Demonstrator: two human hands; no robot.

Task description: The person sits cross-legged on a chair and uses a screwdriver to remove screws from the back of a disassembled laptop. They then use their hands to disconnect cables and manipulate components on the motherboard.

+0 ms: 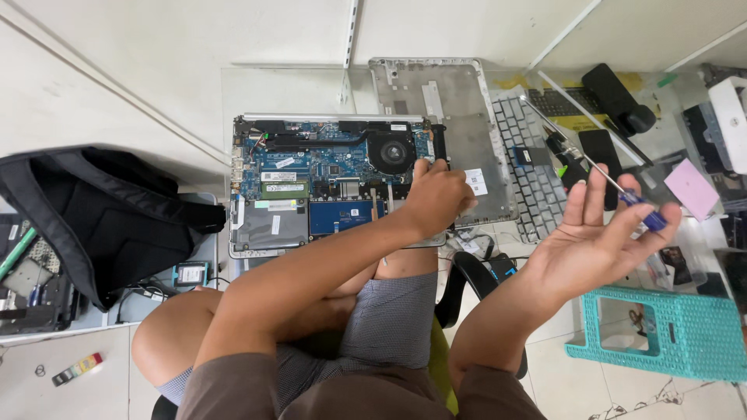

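Left hand (436,198) reaching toward 12 o'clock, palm down, fingers curled, forearm extended. Right hand (599,241) raised at 2 o'clock, palm up, fingers spread, fingertips pinching.
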